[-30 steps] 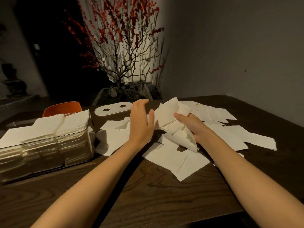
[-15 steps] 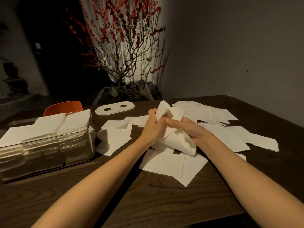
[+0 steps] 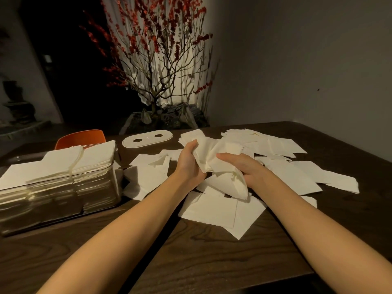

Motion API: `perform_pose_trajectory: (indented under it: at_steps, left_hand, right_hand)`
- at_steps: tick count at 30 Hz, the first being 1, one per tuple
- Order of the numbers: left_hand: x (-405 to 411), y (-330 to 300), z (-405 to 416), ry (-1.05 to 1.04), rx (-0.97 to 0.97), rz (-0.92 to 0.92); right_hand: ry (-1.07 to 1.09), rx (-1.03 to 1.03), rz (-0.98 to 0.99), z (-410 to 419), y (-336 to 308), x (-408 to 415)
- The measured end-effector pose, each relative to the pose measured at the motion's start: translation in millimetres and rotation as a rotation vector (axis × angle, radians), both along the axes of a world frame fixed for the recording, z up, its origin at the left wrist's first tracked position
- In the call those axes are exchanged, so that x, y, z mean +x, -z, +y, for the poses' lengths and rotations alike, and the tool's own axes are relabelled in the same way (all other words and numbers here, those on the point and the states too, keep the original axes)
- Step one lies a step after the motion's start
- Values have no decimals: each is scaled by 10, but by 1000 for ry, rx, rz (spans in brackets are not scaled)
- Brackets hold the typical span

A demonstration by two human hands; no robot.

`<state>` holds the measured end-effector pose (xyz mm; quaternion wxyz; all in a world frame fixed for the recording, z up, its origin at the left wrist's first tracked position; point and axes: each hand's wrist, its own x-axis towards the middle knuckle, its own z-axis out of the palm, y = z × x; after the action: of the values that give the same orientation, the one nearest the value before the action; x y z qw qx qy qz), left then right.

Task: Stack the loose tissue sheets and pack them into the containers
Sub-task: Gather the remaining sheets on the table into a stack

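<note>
Tissue sheets (image 3: 214,211) lie scattered across the middle and right of our dark wooden table (image 3: 212,264) as we gather a fresh handful above them. Our left hand (image 3: 188,160), which a second ago hovered open over the pile, has now come in and curls round the upper end of a loose bundle of sheets (image 3: 220,166); our right hand (image 3: 244,168) holds the lower end from the other side, fingers wrapped over the paper. Between the two hands the bundle has been drawn together and sits lifted just above the sheets lying flat on the wood.

At our left stands a clear container (image 3: 59,198), filled with stacked tissue, with more folded sheets heaped on top and spilling over its rim. A white oval lid (image 3: 147,139) with two holes lies behind the pile, near a potted branch with red blossoms (image 3: 157,66); an orange chair back (image 3: 81,137) shows beyond the container.

We judge the change as a move from reaching to collecting: both hands now share one bunch, though its sheets are crumpled and crossed, not squared. Evening the edges looks like the next need before any packing. With the one visible container brimming, and many sheets left on the table, we reckon the task is well short of done.
</note>
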<state>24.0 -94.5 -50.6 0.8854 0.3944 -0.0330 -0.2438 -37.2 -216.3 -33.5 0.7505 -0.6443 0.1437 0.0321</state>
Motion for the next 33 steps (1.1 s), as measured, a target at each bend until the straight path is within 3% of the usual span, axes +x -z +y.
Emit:
perform_pose_trajectory:
  at_steps: [13,22,27,33]
  left_hand:
    - [-17,-28,45,8,-82,-7]
    - [31,-58,157,23,31,-90]
    - [77,-80,249,71,140,-123]
    - [119,-106,379,164,515,-119]
  right_hand:
    - [74,32,-110,-53,124,165]
    - [58,-181,-229,-172,128,172]
    - [76,-327,-323,-186,98,171]
    - [-67,-507,-357,-238,5,82]
